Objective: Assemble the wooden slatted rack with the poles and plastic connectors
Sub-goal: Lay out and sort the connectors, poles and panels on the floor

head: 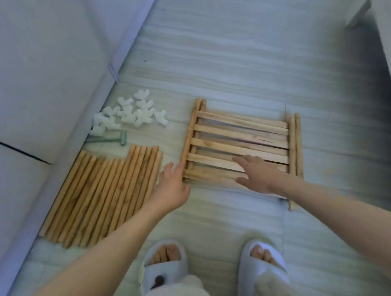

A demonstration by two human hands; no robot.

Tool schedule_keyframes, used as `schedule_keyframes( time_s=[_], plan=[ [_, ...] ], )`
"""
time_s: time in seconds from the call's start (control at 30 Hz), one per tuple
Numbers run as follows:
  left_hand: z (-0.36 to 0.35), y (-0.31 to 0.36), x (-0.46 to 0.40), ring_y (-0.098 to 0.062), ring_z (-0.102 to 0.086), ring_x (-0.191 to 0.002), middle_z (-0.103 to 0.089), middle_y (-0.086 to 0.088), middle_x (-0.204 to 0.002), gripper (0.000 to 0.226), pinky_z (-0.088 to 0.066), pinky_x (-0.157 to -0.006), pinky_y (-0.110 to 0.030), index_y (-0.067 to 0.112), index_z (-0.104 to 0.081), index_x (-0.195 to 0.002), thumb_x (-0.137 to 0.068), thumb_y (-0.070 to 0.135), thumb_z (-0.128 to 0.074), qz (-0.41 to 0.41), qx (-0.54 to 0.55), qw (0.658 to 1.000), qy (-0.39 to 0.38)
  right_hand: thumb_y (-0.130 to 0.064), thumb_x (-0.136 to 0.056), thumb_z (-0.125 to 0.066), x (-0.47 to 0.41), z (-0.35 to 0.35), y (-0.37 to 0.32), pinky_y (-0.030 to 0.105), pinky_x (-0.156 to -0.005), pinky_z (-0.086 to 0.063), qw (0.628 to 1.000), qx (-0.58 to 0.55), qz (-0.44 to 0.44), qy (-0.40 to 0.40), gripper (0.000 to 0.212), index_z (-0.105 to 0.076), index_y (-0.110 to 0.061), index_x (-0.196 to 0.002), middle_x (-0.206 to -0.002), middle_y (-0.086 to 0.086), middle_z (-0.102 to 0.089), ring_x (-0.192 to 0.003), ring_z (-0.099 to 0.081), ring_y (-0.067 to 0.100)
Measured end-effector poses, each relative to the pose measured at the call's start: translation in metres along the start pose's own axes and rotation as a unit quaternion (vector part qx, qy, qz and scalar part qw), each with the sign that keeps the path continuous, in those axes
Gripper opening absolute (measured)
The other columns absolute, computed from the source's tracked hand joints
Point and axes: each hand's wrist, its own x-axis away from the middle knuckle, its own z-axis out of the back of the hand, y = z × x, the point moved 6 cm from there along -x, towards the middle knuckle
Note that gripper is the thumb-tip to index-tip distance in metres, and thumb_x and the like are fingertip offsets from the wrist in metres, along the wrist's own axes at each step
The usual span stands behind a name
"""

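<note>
Two bare hands reach down to the slatted panels point(237, 143) on the floor point(241, 60). The left hand point(172, 186) has its fingers nearly straight and loosely spread, the tips at the panels' near-left corner; whether they touch the wood I cannot tell. The right hand point(259, 172) lies flat on the near slats, fingers extended and splayed, thumb held out to the side, gripping nothing. The panels look like a stack of flat frames, pale slats running between round side rails, lying slightly askew ahead of the person's slippers point(260, 263). Left of the stack, a row of poles point(103, 192) lies side by side near the wall point(27, 68). Beyond the poles sit a heap of white connectors point(129, 113) and a small green mallet point(115, 140).
</note>
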Motion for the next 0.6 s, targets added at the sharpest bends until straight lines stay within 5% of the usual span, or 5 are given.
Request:
schedule_keyframes(
  time_s=[0.1,0.2,0.33,0.5,0.6],
  plan=[
    [-0.031,0.013,-0.026,-0.035,-0.003,-0.145,-0.005,-0.011,-0.158,0.078,-0.014,-0.114,-0.052,0.027,-0.019,-0.149,-0.085,0.03,-0.063,-0.143,-0.267,0.953,0.013,-0.045,-0.092,-0.052,-0.015,-0.041,0.023,0.049,-0.115,-0.017,0.999,0.015,-0.037,0.03,0.077,-0.008,-0.021,-0.149,-0.157,0.003,-0.008,-0.144,-0.007,0.026],
    [-0.06,0.01,-0.047,-0.037,-0.038,-0.133,-0.042,-0.015,-0.144,0.086,-0.027,-0.107,-0.057,0.027,-0.048,-0.135,-0.057,0.035,-0.084,-0.241,-0.371,0.897,0.027,-0.05,-0.084,-0.061,-0.028,-0.075,0.031,0.057,-0.113,-0.015,0.996,0.069,-0.04,0.038,0.096,0.002,-0.023,-0.15,-0.158,0.006,0.006,-0.145,-0.002,0.031],
    [-0.079,-0.002,-0.072,-0.038,-0.031,-0.137,-0.036,-0.015,-0.148,0.077,0.0,-0.113,-0.056,0.027,-0.025,-0.143,-0.077,0.028,-0.066,-0.269,-0.418,0.865,0.064,-0.034,-0.064,-0.083,-0.05,-0.095,0.052,0.061,-0.097,-0.038,0.989,0.11,-0.048,0.09,0.1,-0.023,-0.017,-0.142,-0.147,0.014,-0.038,-0.133,-0.039,0.036],
    [-0.056,0.025,-0.115,-0.038,0.0,-0.144,0.002,-0.014,-0.158,0.071,0.013,-0.108,-0.056,0.029,0.012,-0.148,-0.088,0.016,-0.024,-0.239,-0.432,0.868,0.044,-0.017,-0.095,-0.045,-0.083,-0.06,0.079,0.054,-0.113,-0.007,0.979,0.149,-0.022,0.134,0.083,0.021,-0.025,-0.146,-0.157,0.007,0.013,-0.145,0.006,0.031],
    [-0.04,0.044,-0.146,-0.029,0.01,-0.145,0.013,-0.007,-0.158,0.071,0.011,-0.111,-0.055,0.032,0.011,-0.149,-0.094,0.013,-0.032,-0.178,-0.405,0.897,0.019,-0.011,-0.095,-0.044,-0.098,-0.027,0.088,0.048,-0.112,-0.018,0.981,0.123,-0.049,0.139,0.068,-0.005,-0.021,-0.151,-0.158,0.008,0.007,-0.145,0.0,0.028]
  ],
)
